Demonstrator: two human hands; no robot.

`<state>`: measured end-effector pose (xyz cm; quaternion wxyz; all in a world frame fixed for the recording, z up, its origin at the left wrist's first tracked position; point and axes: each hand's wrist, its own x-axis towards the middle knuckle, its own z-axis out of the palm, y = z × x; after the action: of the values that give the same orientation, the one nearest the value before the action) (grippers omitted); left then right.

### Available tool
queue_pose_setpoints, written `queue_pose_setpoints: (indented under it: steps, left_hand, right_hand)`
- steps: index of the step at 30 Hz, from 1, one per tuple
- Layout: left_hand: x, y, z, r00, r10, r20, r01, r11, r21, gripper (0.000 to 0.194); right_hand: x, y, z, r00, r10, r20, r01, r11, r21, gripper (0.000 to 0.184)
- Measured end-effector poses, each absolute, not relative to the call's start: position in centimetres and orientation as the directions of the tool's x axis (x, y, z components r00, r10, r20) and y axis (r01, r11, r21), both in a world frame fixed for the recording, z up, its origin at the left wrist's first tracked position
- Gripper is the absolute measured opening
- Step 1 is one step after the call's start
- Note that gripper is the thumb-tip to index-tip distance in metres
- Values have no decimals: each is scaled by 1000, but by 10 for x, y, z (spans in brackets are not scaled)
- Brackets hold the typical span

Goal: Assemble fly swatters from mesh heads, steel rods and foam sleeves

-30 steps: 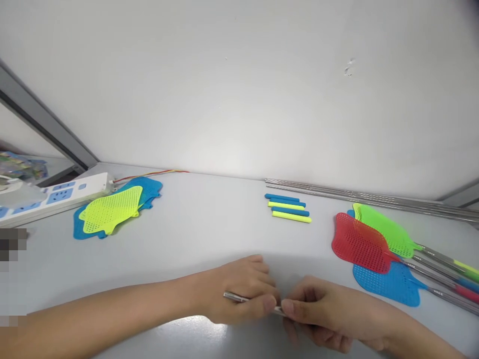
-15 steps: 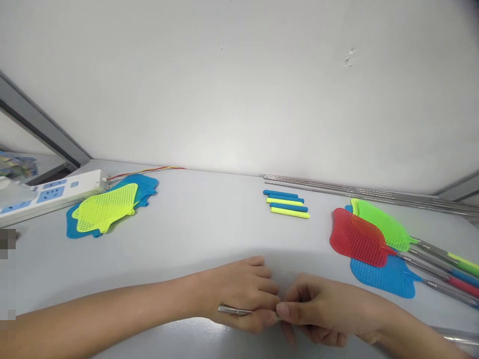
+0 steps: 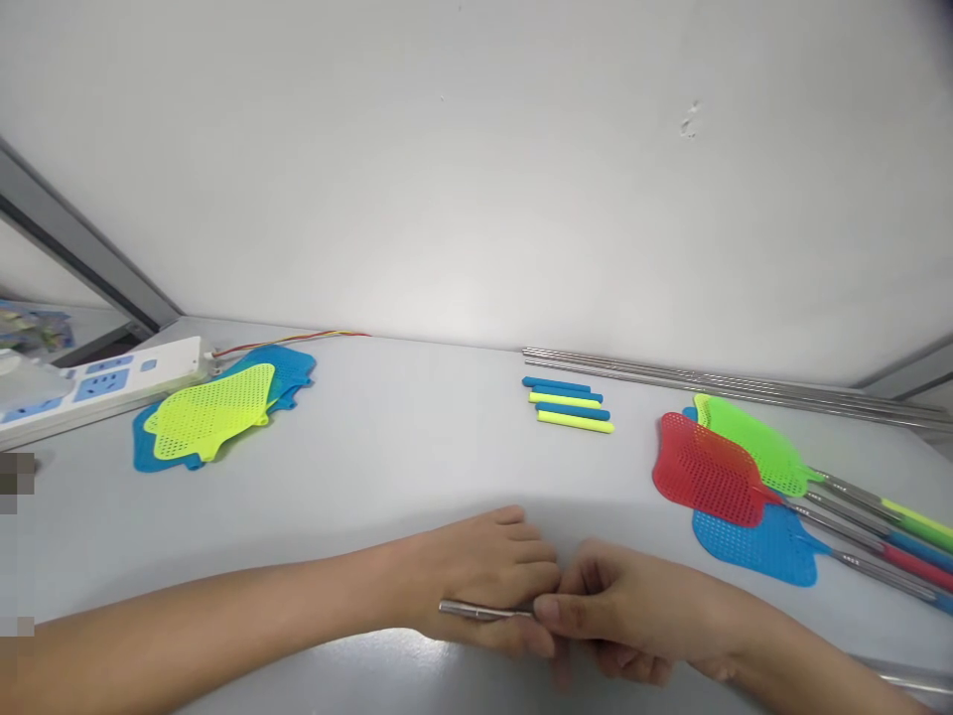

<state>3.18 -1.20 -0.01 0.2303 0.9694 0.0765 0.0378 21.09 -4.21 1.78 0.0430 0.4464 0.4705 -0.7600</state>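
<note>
My left hand and my right hand meet low in the middle of the grey table. Both pinch a thin silver metal rod, whose left end sticks out under my left fingers. The rod's far end shows at the lower right edge. Both hands rest close to the table surface, fingers curled and touching each other.
Loose yellow and blue swatter heads lie at the left beside a white power strip. Several blue and yellow grip sleeves lie at mid-table. Bare rods line the wall. Finished red, green and blue swatters lie at the right.
My hands have closed together on the rod, with my right fingers sliding left against my left fingers. The view shifted slightly.
</note>
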Motion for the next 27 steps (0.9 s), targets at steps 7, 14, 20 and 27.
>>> queue_pose_setpoints:
  steps: [7,14,20,27]
  left_hand:
    - [28,-12,-8,976,201,88,120,-824,554,45]
    - [24,-9,-9,940,285,189,87,-734,673,50]
    - [19,-8,-8,885,402,234,68,-610,789,39]
    - [19,-10,-10,743,605,286,16,-443,896,31]
  right_hand:
    - [211,-41,22,-625,329,-708,425,-618,-661,45]
    - [214,-37,29,-624,358,-694,418,-597,-684,47]
    - [224,-33,38,-640,386,-664,375,-597,-709,46]
    - [232,-30,41,-642,416,-645,352,-587,-729,45]
